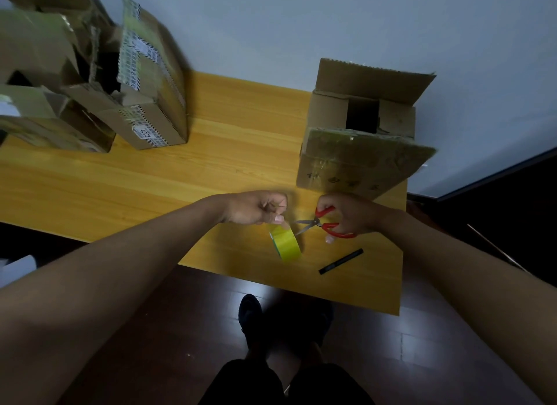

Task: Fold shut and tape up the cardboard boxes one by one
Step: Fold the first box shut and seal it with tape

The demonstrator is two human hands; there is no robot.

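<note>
Hands meet: left hand (256, 207) pinches tape (286, 243), right hand (349, 213) grips scissors (324, 222).

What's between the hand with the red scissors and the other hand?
In the head view, the open scissors blades point from the right hand toward the left hand; the yellow tape roll hangs just below the left hand.

place: plain room, packing spot | signs: wooden table (211, 169); stacked cardboard boxes (144, 82); dark plank floor (180, 329)
</note>
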